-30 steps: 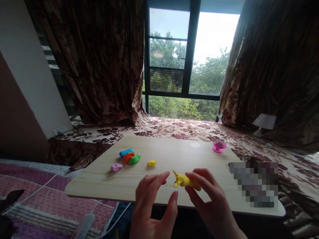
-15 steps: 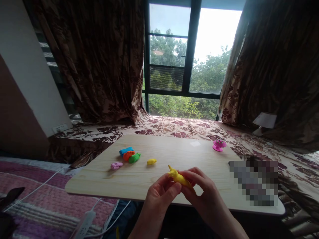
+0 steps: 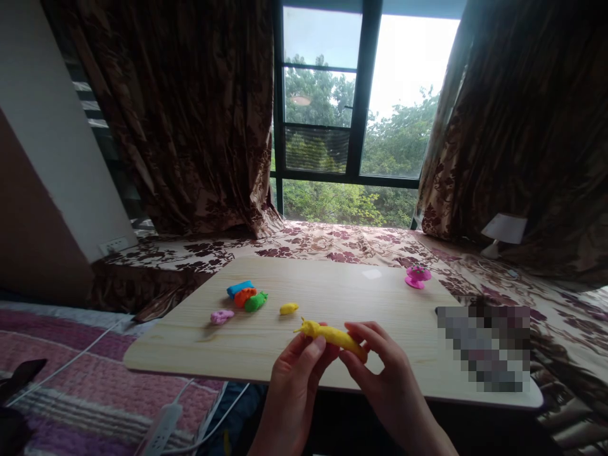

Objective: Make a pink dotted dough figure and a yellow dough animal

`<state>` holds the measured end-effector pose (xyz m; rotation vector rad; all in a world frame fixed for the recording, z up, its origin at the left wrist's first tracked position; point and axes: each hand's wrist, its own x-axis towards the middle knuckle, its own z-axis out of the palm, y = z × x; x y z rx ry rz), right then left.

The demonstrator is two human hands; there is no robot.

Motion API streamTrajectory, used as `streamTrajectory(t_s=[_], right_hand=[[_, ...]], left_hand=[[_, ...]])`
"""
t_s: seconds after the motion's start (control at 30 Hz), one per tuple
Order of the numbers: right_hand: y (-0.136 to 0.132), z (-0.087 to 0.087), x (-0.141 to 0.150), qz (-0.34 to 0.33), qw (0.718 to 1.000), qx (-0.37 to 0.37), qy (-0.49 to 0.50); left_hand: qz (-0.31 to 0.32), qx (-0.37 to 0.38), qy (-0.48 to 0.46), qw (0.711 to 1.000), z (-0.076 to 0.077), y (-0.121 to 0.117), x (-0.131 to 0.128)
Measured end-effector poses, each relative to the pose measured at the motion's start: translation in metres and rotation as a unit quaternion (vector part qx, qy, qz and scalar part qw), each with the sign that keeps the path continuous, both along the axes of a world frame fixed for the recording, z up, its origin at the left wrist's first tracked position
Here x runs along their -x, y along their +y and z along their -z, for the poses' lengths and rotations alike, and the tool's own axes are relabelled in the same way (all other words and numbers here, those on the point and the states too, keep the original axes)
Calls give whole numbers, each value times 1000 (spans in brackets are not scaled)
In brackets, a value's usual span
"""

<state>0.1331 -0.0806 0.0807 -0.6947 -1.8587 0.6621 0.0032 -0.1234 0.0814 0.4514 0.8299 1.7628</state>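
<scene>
Between my two hands, above the near edge of the table, is a long yellow modelling-clay figure (image 3: 335, 336) with thin points at its left end. My left hand (image 3: 301, 373) pinches it near that pointed end, thumb on the near side. The fingers and thumb of my right hand (image 3: 380, 361) close round its right end. A small yellow clay lump (image 3: 288, 308) lies on the table beyond my left hand. To its left sit green clay (image 3: 256, 301), orange clay (image 3: 245, 297), blue clay (image 3: 240, 289) and a pale pink piece (image 3: 221, 316).
The pale wooden table (image 3: 190, 342) has a magenta clay piece with a dotted top (image 3: 417, 276) at the far right and a white paper scrap (image 3: 372, 274). A pixelated patch covers something at the right. A power strip (image 3: 161, 427) lies at lower left.
The yellow figure has swung to lie more level, its pointed end now further left and lower. My left hand has shifted slightly left; more of the figure shows between my hands.
</scene>
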Motion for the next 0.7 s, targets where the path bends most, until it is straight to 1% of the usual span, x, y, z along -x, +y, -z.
streamTrajectory(t_s=[0.13,0.23,0.3,0.37,0.47,0.57,0.63,0.7], right_hand=[[3,-1,-6,-18,999,17,-23],[2,0,-4,-25,999,31,-4],[1,3,-1,-24,999,33,8],[1,7,1,-6,1000,11,5],[6,11,0,38,998,-40,-30],[24,12,-8,55,996,-43,-49],[45,12,-15,60,996,-14,-67],[73,14,-23,57,993,24,-105]], left_hand=[[11,-3,-30,999,0,0,6],[23,-14,-50,998,-3,-2,6],[25,-20,-44,999,-5,-4,5],[9,-20,-20,1000,-6,-4,3],[-28,-17,10,999,-3,-1,0],[-23,-17,36,999,4,5,-1],[-19,-6,63,998,12,7,-1],[-31,12,87,996,22,6,2]])
